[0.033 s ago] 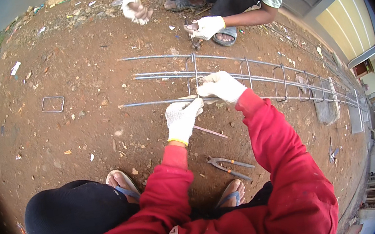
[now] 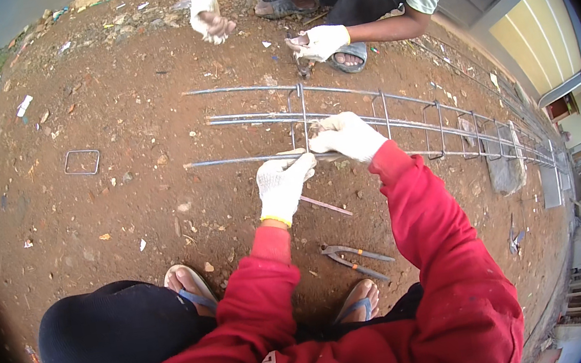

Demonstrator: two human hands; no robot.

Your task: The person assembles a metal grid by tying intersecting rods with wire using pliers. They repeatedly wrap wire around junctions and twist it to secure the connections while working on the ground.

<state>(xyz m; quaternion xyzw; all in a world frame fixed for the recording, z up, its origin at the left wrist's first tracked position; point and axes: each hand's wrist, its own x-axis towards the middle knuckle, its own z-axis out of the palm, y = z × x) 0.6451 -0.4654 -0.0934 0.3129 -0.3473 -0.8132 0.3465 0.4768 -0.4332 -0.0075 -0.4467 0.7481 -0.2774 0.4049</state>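
Rebar cage (image 2: 402,123) on the dirt ground (image 2: 121,207), stirrups fitted along its far length: both gloved hands, left hand (image 2: 284,186) and right hand (image 2: 347,135), fingers closed around the nearest stirrup (image 2: 303,116) joint; pincers (image 2: 354,258) and a spare stirrup (image 2: 82,162) lie unused beside the cage.

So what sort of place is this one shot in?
Most likely an outdoor building site or yard: bare reddish dirt ground, a long steel rebar cage lying on it, with pincers beside it. Both gloved hands, left hand and right hand, work at the cage.
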